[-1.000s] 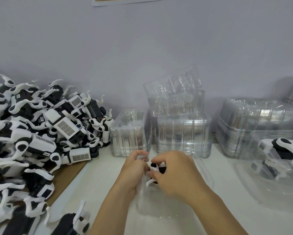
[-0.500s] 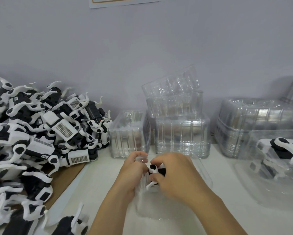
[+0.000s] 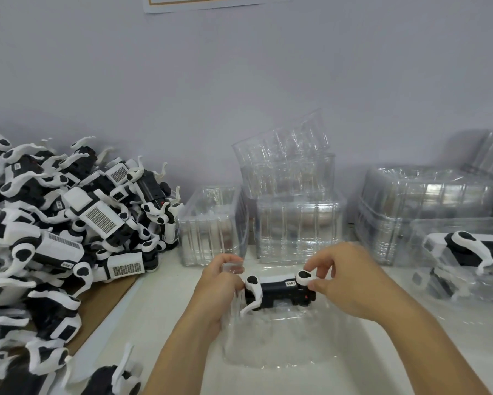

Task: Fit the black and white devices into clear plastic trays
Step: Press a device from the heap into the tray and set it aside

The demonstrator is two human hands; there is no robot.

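Devices in a heap [image 3: 63, 223] far left: black bodies, glossy white curved limbs with round black joint caps, white panels with fine grille perforation, small label stickers. Heap spills over a brown cardboard sheet [image 3: 103, 297] onto the white table [image 3: 160, 323].

Next right, against the wall: short stack of nested clear trays [image 3: 211, 232], thin ribbed thermoformed plastic, shiny. Beside it a taller stack [image 3: 296, 226], with a loose tray [image 3: 282, 149] sitting tilted on top.

Centre front: left hand [image 3: 219, 289], fingers curled, gripping the left rim of a clear tray [image 3: 279, 340] that lies flat on the table; thumb is at the device's left white limb. Device being fitted [image 3: 279, 292] lies lengthwise in the far end of that tray: black rectangular body, white label on top, white hooked leg at its left end, white round cap with a black centre at its right end. Can't tell if it's fully seated. Right hand [image 3: 350, 283] pinches that right-end cap between thumb and forefinger, other fingers loosely curled.

Far right: another stack of clear trays [image 3: 427, 201], smooth domed top, ribbed sides. In front of it a packed tray [image 3: 467, 260] holding one device, black body and white curved limb showing through glare-streaked plastic.
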